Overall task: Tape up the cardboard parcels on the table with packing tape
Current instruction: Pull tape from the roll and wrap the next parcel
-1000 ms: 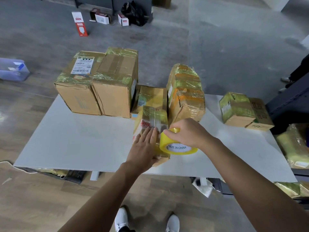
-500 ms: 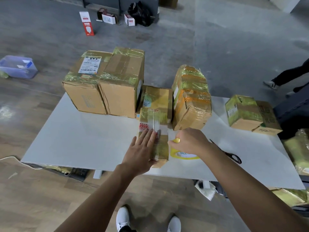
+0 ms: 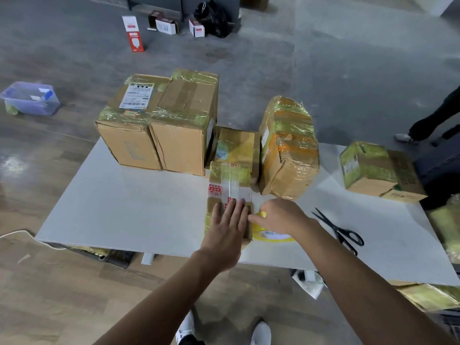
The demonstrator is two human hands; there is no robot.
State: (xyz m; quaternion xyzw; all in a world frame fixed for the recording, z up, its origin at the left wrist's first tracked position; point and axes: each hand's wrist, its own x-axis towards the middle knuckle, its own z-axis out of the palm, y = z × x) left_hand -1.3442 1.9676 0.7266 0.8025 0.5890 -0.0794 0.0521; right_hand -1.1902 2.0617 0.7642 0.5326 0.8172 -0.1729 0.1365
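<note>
Fingers, left: straight and close together, with the left hand lying flat, palm down, on the near end of the small parcel.
Fingers, right: curled over the yellow tape roll; the right hand grips it from above.
Tape roll: low on the desk, just beside the small parcel's right side; its white core label has print, too blurred to read.
Small parcel: near the desk's front edge, wrapped in glossy tape, with a white strip across it bearing red printed characters I cannot read.
Back row: 2 tall cartons side by side, touching. The left carton carries a white shipping label with a barcode and type too small to read; the right carton has tape bands across its top.
Flat parcel: directly behind the small parcel, with a pale sticker, illegible.
Bulging parcel: right of the flat parcel, banded in yellow and orange tape.
Far right: a taped box touching a plain box with faint handwriting.
Scissors: black, open, lying right of the right hand.
Floor: a red-and-white carton and a blue tub.
</note>
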